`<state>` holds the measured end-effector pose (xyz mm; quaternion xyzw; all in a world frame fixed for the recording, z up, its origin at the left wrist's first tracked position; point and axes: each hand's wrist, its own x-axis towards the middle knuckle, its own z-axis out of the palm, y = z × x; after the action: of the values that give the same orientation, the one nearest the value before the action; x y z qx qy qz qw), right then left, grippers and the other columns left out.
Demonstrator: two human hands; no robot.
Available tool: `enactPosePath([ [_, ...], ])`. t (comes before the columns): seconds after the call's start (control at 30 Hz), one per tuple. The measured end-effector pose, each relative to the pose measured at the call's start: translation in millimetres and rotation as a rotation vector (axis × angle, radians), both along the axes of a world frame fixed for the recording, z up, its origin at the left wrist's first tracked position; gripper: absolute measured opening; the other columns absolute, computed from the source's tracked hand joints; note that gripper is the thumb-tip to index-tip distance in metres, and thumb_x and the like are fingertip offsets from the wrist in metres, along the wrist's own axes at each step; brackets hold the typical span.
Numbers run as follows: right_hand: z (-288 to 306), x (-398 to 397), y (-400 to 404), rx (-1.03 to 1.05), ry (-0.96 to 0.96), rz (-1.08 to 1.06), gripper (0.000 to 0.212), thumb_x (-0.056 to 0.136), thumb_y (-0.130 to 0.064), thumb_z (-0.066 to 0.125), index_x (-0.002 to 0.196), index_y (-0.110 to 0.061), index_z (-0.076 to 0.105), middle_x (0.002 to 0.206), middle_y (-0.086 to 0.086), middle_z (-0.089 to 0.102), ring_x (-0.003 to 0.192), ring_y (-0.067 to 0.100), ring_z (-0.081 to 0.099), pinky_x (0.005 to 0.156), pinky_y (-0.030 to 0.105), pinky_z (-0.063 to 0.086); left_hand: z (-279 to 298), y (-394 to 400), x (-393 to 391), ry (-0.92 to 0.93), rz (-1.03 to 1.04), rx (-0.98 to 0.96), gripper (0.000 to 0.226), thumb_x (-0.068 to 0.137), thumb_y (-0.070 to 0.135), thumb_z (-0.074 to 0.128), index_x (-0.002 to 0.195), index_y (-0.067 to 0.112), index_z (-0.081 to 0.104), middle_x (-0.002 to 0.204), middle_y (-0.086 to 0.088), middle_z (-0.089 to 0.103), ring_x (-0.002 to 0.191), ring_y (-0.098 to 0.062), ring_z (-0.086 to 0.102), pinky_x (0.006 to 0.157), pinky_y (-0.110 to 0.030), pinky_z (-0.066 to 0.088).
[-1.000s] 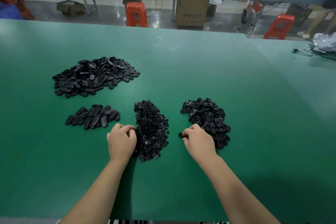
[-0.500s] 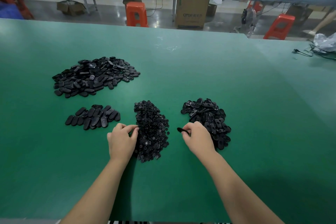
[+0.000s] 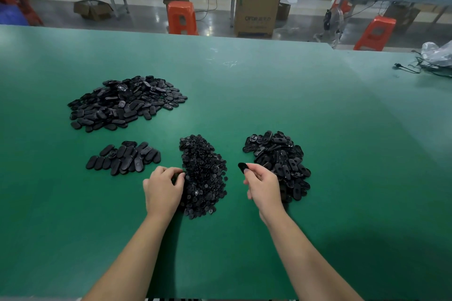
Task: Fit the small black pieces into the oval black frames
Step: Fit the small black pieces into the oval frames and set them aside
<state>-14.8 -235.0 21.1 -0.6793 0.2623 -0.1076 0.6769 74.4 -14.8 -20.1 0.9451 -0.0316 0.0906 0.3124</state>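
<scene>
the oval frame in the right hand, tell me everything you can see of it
The oval frame is a small, flat, glossy black piece, plastic by its look, with rounded ends. The right hand pinches it at the fingertips, lifted off the green table, its free end pointing left toward the pile of small black pieces. Fingers hide its right part. Nothing else touches it.

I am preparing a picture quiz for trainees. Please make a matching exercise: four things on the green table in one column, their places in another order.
Things:
1. big heap of oval parts
2. small round pieces
3. right hand
4. plastic bag

Places:
A. far right edge
B. holding one oval frame
C. far left
D. middle, beside the left hand

Pairs: 1-C, 2-D, 3-B, 4-A
</scene>
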Motion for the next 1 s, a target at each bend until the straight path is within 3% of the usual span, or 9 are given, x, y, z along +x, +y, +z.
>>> enactPosePath([
  [0.1, -1.0, -0.8, 2.9, 0.090, -0.050, 0.027, 0.034, 0.102, -0.008, 0.046, 0.094, -0.023, 0.076, 0.080, 0.002, 0.070, 0.057, 0.013, 0.060, 0.056, 0.029, 0.056, -0.4, 1.1, 0.3, 0.004, 0.003, -0.010, 0.009, 0.096, 0.029, 0.067, 0.093, 0.025, 0.075, 0.092, 0.007, 0.060, 0.091, -0.018, 0.059, 0.086, -0.033, 0.028],
  [0.2, -5.7, -0.1, 8.7, 0.047, -0.093, 0.044, 0.024, 0.103, -0.006, 0.053, 0.104, -0.022, 0.071, 0.090, 0.007, 0.071, 0.070, 0.015, 0.071, 0.066, 0.028, 0.060, 0.6, 0.9, -0.1, 0.010, 0.001, -0.015, 0.009, 0.096, 0.029, 0.067, 0.089, 0.026, 0.073, 0.092, 0.009, 0.060, 0.090, -0.016, 0.058, 0.086, -0.033, 0.028],
  [0.3, -13.7, 0.5, 13.2, 0.030, -0.117, 0.051, 0.031, 0.101, -0.005, 0.057, 0.122, -0.028, 0.061, 0.096, 0.006, 0.076, 0.082, 0.018, 0.076, 0.081, 0.027, 0.061, 4.2, 0.3, -1.0, 0.014, -0.001, -0.021, 0.008, 0.096, 0.028, 0.067, 0.089, 0.026, 0.070, 0.092, 0.010, 0.059, 0.091, -0.015, 0.058, 0.086, -0.033, 0.028],
  [0.4, -20.9, -0.5, 17.3, 0.030, -0.089, 0.019, 0.027, 0.102, -0.007, 0.057, 0.115, -0.030, 0.062, 0.106, 0.003, 0.077, 0.089, 0.014, 0.077, 0.087, 0.027, 0.060, 7.1, -0.4, -2.7, 0.009, -0.001, -0.018, 0.009, 0.097, 0.024, 0.065, 0.088, 0.025, 0.065, 0.090, 0.010, 0.059, 0.089, -0.015, 0.057, 0.085, -0.034, 0.030],
  [0.47, -24.4, -1.8, 19.5, 0.024, -0.082, -0.011, 0.019, 0.104, -0.009, 0.053, 0.105, -0.024, 0.064, 0.106, 0.006, 0.076, 0.090, 0.014, 0.077, 0.086, 0.030, 0.061, 9.2, -1.6, -3.9, 0.010, 0.014, -0.036, 0.012, 0.098, 0.020, 0.063, 0.087, 0.025, 0.060, 0.087, 0.011, 0.060, 0.084, -0.015, 0.056, 0.084, -0.035, 0.031],
  [0.57, -26.5, -2.2, 19.7, 0.011, -0.092, -0.031, 0.015, 0.107, -0.014, 0.046, 0.105, -0.012, 0.060, 0.098, 0.009, 0.076, 0.089, 0.015, 0.076, 0.082, 0.031, 0.062, 9.9, -2.2, -5.4, 0.036, 0.068, -0.153, 0.012, 0.100, 0.016, 0.058, 0.090, 0.022, 0.057, 0.076, 0.011, 0.061, 0.075, -0.021, 0.058, 0.086, -0.038, 0.036],
  [0.73, -26.2, -7.5, 15.6, -0.005, -0.118, -0.048, 0.013, 0.102, -0.020, 0.060, 0.093, -0.013, 0.067, 0.078, 0.001, 0.073, 0.068, 0.015, 0.071, 0.065, 0.029, 0.060, 14.2, -0.7, -10.4, 0.061, 0.087, -0.295, 0.010, 0.099, 0.015, 0.059, 0.089, 0.019, 0.058, 0.076, 0.006, 0.063, 0.075, -0.027, 0.059, 0.082, -0.044, 0.049],
  [0.87, -28.5, -8.0, 15.9, -0.016, -0.115, -0.052, 0.012, 0.100, -0.017, 0.064, 0.091, -0.015, 0.071, 0.076, 0.002, 0.073, 0.059, 0.013, 0.064, 0.058, 0.026, 0.055, 20.6, -2.3, -11.7, 0.043, 0.071, -0.302, 0.012, 0.092, 0.008, 0.063, 0.087, 0.018, 0.062, 0.074, 0.003, 0.061, 0.065, -0.013, 0.055, 0.061, -0.031, 0.041],
  [1.0, -29.5, -5.7, 16.5, 0.062, -0.150, -0.058, 0.003, 0.100, -0.011, 0.062, 0.100, -0.013, 0.065, 0.083, 0.005, 0.075, 0.070, 0.023, 0.073, 0.063, 0.032, 0.059, 32.1, -13.7, -20.1, -0.031, 0.021, -0.305, 0.020, 0.090, 0.002, 0.065, 0.105, 0.016, 0.070, 0.090, 0.005, 0.065, 0.074, -0.006, 0.055, 0.070, -0.024, 0.040],
])
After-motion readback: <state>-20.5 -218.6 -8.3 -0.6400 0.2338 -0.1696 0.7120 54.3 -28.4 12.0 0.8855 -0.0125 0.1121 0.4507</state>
